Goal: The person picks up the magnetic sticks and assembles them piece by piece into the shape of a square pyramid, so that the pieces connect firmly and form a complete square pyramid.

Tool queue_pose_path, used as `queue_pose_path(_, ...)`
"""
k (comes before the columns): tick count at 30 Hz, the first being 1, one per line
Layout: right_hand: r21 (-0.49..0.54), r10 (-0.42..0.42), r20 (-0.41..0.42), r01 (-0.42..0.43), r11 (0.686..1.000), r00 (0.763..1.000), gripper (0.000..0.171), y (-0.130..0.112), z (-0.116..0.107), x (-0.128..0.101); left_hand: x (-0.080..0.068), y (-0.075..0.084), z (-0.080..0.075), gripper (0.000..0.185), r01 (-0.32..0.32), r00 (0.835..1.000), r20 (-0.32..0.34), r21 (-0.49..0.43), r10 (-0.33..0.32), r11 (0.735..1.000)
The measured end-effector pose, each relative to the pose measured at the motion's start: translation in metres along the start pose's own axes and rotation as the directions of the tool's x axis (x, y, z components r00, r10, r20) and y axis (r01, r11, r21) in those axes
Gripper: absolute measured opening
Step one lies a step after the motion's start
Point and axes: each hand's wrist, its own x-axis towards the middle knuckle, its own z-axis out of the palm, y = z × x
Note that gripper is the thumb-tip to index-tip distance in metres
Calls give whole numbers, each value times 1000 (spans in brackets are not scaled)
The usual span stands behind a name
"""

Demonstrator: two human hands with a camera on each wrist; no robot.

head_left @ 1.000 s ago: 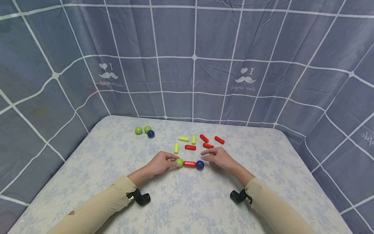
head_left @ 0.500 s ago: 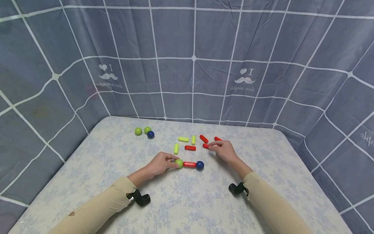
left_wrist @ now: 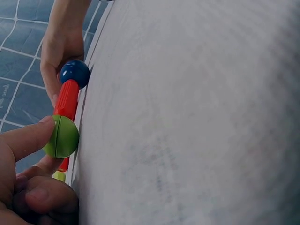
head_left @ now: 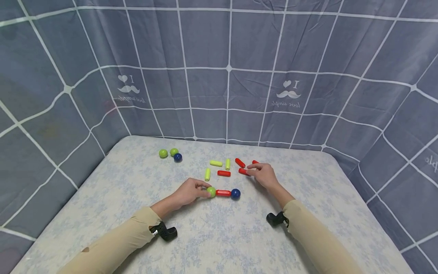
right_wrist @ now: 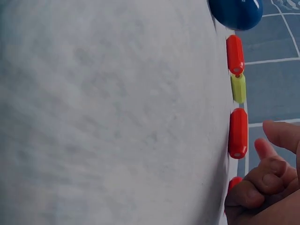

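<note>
Our left hand (head_left: 187, 191) pinches the green ball (head_left: 211, 191) of the ball-and-rod chain; our right hand (head_left: 264, 174) curls narrow fingers round a red rod (head_left: 243, 171), just beyond the blue ball (head_left: 235, 193).

Floral-clothed table (head_left: 219, 243) carries scattered sticks (head_left: 224, 173) and balls (head_left: 163, 153).

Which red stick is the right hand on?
The red stick at the right hand's fingertips, right of the loose red one. The third joins the green ball and blue ball.
</note>
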Motion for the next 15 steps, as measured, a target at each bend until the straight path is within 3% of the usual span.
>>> queue_pose_path(8, 0, 1, 44, -1, 1000, 999, 21, 2, 3, -12, 0, 2, 3, 29, -8, 1000, -17, 25, 8, 1000)
queue_pose_path(15, -139, -37, 184, 63, 988, 982, 25, -1, 4, -32, -1, 5, 6, 28, -18, 1000, -25, 72, 20, 997)
